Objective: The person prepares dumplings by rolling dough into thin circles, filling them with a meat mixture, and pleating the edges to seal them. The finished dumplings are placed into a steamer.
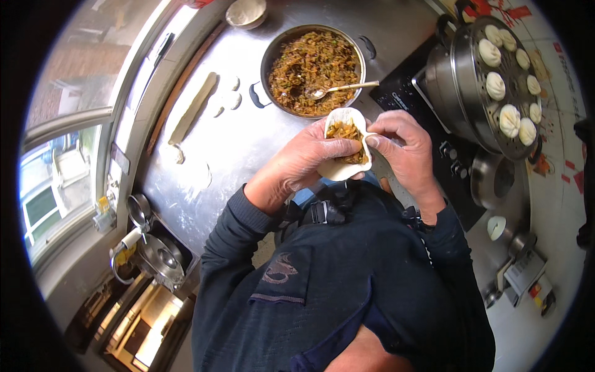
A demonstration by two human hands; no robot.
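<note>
My left hand [309, 156] cups a round dough wrapper [338, 172], its thumb pressing on the brown chopped filling [344, 131] inside. At the wrapper's right edge, my right hand [402, 146] pinches the dough between thumb and fingers. Just beyond both hands stands a two-handled metal pan [268, 56] of chopped filling [311, 60], with a metal spoon [348, 87] lying in it. Left of the pan, a long dough roll [194, 109] and several small dough pieces [231, 100] rest on the floured metal counter [241, 139].
Several pleated buns [496, 86] sit on a steamer tier [509, 69] atop a steamer pot [446, 93] on the black cooktop [409, 88] at right. A bowl [246, 13] stands at the top. A metal pan lid [492, 179] lies right; a sink [186, 255] is lower left.
</note>
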